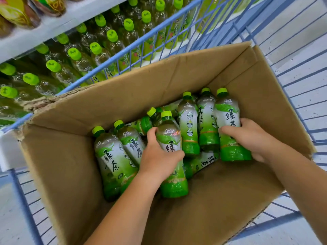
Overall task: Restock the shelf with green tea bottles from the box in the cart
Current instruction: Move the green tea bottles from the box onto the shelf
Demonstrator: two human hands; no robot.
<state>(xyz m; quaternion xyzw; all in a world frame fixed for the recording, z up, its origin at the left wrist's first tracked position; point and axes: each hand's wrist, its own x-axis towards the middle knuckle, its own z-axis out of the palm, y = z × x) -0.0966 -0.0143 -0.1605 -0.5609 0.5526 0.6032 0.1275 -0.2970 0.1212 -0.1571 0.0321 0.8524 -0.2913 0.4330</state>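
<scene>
— While both arms reach into the cardboard box (159,82) in the blue cart (23,200), what does each grip hold?

— The left grip (159,156) clasps one green tea bottle (174,184). The right grip (253,138) clasps the rightmost bottle (228,110). Both labels are partly covered. The lower bottles (203,162) are mostly hidden. The stocked bottles (74,53) on the shelf (35,32) look blurred.

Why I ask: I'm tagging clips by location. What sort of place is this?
Most likely a supermarket aisle: a white shelf packed with rows of green-capped tea bottles, beside a blue wire cart holding an open cardboard box of matching bottles.
</scene>
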